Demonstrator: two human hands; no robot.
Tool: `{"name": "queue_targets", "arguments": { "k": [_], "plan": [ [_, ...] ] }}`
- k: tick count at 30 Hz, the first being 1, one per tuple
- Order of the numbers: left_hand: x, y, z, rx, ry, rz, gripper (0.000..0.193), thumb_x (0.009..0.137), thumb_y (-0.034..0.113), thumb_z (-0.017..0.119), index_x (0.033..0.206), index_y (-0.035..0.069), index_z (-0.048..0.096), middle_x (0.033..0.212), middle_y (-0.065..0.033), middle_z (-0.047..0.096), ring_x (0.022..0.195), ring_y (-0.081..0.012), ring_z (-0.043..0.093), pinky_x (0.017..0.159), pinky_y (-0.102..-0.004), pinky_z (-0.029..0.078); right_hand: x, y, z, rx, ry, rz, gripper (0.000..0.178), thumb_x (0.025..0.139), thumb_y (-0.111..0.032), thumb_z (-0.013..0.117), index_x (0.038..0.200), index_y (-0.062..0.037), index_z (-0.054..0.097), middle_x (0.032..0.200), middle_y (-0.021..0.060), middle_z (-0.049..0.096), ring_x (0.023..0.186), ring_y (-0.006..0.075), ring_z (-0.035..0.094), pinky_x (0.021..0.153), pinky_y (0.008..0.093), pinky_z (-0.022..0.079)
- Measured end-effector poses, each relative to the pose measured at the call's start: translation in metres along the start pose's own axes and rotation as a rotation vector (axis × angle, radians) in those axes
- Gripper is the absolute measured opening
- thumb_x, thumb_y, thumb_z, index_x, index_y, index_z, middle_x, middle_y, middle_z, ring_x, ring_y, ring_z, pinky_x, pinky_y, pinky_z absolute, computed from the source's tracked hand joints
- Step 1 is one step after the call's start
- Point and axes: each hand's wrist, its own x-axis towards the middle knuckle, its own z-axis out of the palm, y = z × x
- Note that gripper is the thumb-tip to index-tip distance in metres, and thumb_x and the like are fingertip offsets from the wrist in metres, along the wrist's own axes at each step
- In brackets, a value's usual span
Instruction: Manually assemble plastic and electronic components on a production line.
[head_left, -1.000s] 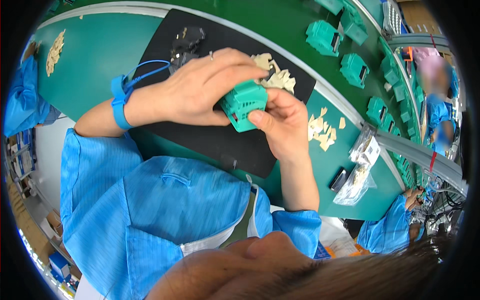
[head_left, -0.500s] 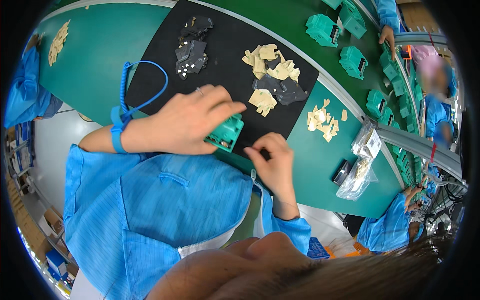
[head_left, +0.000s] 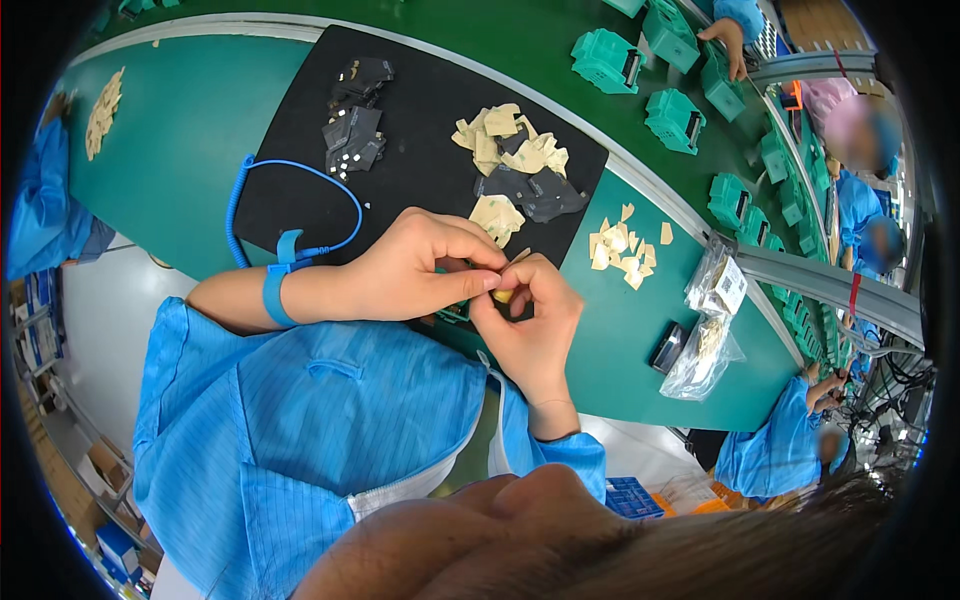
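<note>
My left hand (head_left: 425,265) and my right hand (head_left: 538,315) meet fingertip to fingertip near the front edge of the black mat (head_left: 420,140). Thumbs and forefingers are closed in a pinch on a small cream-yellow piece (head_left: 502,296), mostly covered by the fingers. Under my left hand part of a green plastic housing (head_left: 456,312) shows; the rest is hidden. Just beyond the hands lie cream paper pieces (head_left: 497,218) and dark flat parts (head_left: 545,195). A blue wrist strap (head_left: 273,296) with a coiled cord circles my left wrist.
More dark flat parts (head_left: 355,140) lie at the mat's far left. Cream scraps (head_left: 622,250), a small black object (head_left: 668,347) and clear plastic bags (head_left: 700,355) rest on the right. Green housings (head_left: 675,120) stand on the belt beyond the rail; a co-worker's hand (head_left: 728,42) reaches there.
My left hand has come off its grip over the green housing and moved right to my right hand. Both now pinch the small piece. The whole view has shifted slightly.
</note>
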Motion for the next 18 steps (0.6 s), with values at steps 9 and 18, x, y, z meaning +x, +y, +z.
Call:
{"name": "queue_targets", "arguments": {
  "k": [9, 18],
  "plan": [
    [0.011, 0.0, -0.002, 0.09, -0.028, -0.013, 0.013, 0.08, -0.005, 0.061, 0.091, -0.003, 0.065, 0.091, -0.0109, 0.065, 0.082, -0.0155, 0.064, 0.071, -0.0256, 0.053, 0.002, 0.007, -0.008, -0.108, 0.153, -0.221, 0.014, 0.073, 0.003, 0.067, 0.084, -0.0019, 0.061, 0.078, 0.0085, 0.059, 0.06, 0.0181, 0.059, 0.051, 0.0268, 0.047],
    [0.016, -0.001, -0.011, 0.209, 0.14, 0.134, 0.011, 0.078, -0.006, 0.06, 0.087, -0.004, 0.065, 0.085, -0.0111, 0.065, 0.077, -0.015, 0.064, 0.066, -0.0252, 0.051, 0.009, 0.046, -0.023, -0.258, 0.178, -0.04, 0.017, 0.073, 0.002, 0.067, 0.089, -0.0024, 0.063, 0.082, 0.0085, 0.058, 0.057, 0.0186, 0.058, 0.048, 0.0267, 0.045]
  ]
}}
